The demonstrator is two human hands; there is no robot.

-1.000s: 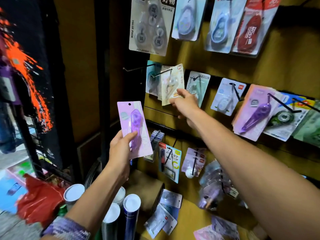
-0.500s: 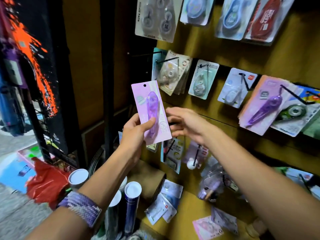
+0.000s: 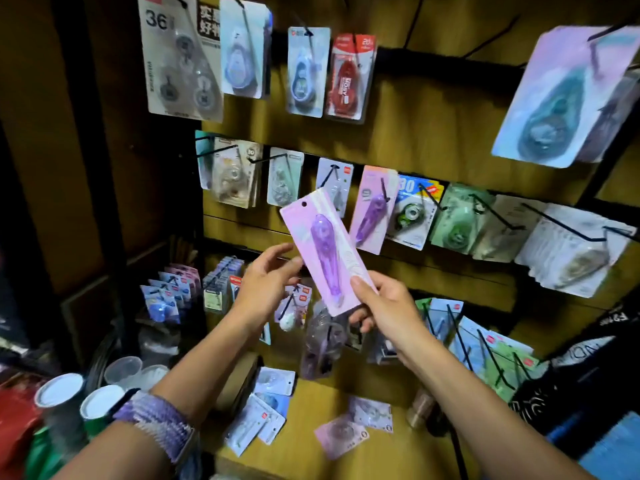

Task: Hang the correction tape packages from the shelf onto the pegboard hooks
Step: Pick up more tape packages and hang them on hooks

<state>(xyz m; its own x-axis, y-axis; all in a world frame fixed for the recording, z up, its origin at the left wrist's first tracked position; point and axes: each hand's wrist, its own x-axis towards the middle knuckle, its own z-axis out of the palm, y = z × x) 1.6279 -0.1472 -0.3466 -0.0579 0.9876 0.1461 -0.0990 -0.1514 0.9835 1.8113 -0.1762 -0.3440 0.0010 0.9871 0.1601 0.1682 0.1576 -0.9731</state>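
pink correction tape package [image 3: 327, 252]: right hand [image 3: 384, 306] pinches its lower end, punched hole uppermost for hooking; left hand [image 3: 265, 282] spread, fingertips steadying one edge; matching purple stock [image 3: 372, 209] hangs just beside.

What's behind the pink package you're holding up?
Behind the pink package, a white hanging package shows above it and a matching purple one beside it. Lower down, a clear bag. The board directly behind is covered.
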